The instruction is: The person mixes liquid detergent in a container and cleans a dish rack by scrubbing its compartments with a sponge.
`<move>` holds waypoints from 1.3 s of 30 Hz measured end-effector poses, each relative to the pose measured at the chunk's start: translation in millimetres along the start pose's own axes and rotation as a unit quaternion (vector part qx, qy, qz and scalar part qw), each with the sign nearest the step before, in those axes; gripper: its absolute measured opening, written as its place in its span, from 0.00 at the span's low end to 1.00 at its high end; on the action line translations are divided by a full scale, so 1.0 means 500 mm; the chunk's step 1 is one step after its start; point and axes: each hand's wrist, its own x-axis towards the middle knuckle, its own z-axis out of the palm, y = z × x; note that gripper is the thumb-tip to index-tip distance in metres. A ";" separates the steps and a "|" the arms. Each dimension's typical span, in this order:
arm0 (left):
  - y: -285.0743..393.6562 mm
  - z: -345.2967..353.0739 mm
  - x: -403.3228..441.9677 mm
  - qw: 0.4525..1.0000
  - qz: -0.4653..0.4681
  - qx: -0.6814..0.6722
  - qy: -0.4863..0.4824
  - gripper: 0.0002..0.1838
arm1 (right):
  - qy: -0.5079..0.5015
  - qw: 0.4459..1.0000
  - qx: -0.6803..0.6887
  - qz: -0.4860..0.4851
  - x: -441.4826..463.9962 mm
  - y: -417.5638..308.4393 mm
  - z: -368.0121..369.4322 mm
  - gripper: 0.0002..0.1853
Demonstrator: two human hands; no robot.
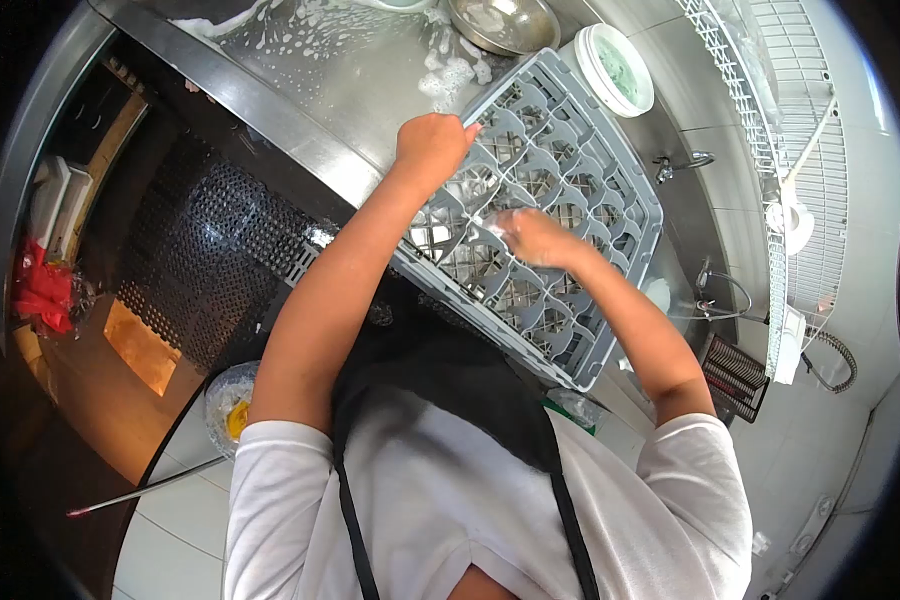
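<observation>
A grey plastic glass rack (625,200) with a grid of compartments lies tilted across the steel counter in front of me. My left hand (434,146) is closed on its left side, the thumb near the rim. Over the compartments, my right hand (535,238) has its fingers curled and slightly blurred. Something whitish shows at its fingertips; whether this is foam, a sponge or a cloth I cannot make out. Soap suds (448,78) lie on the counter beyond my left hand.
A metal bowl (505,22) and a white tub (615,70) with greenish contents stand past the rack. Wall taps (685,163) and a white wire shelf (805,150) are at the right. A black perforated mat (210,250) covers floor at the left.
</observation>
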 end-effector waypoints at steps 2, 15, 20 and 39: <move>-0.004 0.004 0.001 1.000 -0.005 -0.004 0.004 0.26 | 0.036 0.991 -0.081 0.105 -0.005 -0.020 0.005 0.10; 0.001 -0.005 0.002 0.999 -0.017 -0.026 -0.024 0.30 | 0.076 0.950 0.234 0.190 -0.015 -0.046 -0.079 0.18; -0.002 0.003 0.003 1.000 -0.010 -0.018 -0.015 0.31 | 0.004 0.941 0.269 0.206 0.004 -0.031 -0.086 0.17; 0.004 0.009 0.005 1.000 0.007 -0.003 -0.004 0.28 | 0.245 0.946 -0.020 0.211 -0.021 -0.113 -0.017 0.13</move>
